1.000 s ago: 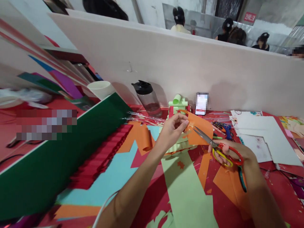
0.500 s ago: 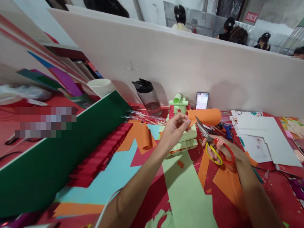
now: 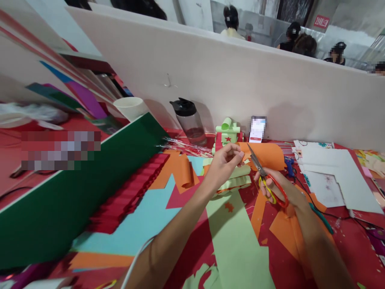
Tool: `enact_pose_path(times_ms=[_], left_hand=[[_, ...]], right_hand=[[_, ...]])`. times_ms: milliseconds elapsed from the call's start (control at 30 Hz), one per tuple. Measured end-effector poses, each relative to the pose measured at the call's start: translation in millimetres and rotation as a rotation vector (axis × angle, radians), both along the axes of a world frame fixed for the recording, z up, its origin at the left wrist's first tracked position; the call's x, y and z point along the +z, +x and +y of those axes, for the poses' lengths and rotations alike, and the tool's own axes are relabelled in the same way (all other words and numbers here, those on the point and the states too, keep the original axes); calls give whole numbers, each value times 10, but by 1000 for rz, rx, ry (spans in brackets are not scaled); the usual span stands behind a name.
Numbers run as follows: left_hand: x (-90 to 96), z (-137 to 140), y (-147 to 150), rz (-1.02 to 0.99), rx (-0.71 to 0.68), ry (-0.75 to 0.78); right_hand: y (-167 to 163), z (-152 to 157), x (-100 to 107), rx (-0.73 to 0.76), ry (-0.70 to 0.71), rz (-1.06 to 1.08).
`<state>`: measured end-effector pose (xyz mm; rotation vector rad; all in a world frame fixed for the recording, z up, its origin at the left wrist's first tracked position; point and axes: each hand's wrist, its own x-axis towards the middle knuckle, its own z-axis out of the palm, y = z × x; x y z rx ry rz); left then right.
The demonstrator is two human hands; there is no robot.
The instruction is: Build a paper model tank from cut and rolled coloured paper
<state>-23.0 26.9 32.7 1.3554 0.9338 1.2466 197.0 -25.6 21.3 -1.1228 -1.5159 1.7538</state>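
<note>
The orange sheet [image 3: 266,155] is found right of the frame's centre, its left end pinched between thumb and fingertips of the left hand [image 3: 226,161]. The scissors [image 3: 262,172] are gripped in the right hand [image 3: 281,185], fingers closed about the loops; how far the blades are parted cannot be told. The orange sheet is judged light, thin and springy, easily creased or torn, and best taken lightly by an edge. The scissors are judged rigid and heavier, to be held by the loops only. Counted: one orange sheet and one pair of scissors in hand; one bottle [image 3: 191,125], upper centre; one cup [image 3: 132,108], upper left; one phone [image 3: 256,130], upper right.
</note>
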Motion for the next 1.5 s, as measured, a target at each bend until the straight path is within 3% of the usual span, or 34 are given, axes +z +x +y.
enact_pose_path(times_ms=[200, 833, 967, 1133, 1400, 1500], left_hand=[[-22, 6, -8, 17, -12, 17], [-44, -17, 26, 78, 75, 126], [9, -80, 48, 157, 73, 136], [2, -81, 56, 108, 42, 114], [-27, -10, -7, 31, -5, 97], [-13, -5, -31, 41, -31, 92]], right_hand=[[45, -1, -45, -38, 114, -138], [9, 1, -64, -61, 129, -168], [3, 11, -97, -57, 166, -164], [21, 40, -134, -55, 138, -171], [33, -32, 89, -7, 108, -212], [72, -51, 148, 13, 157, -269]])
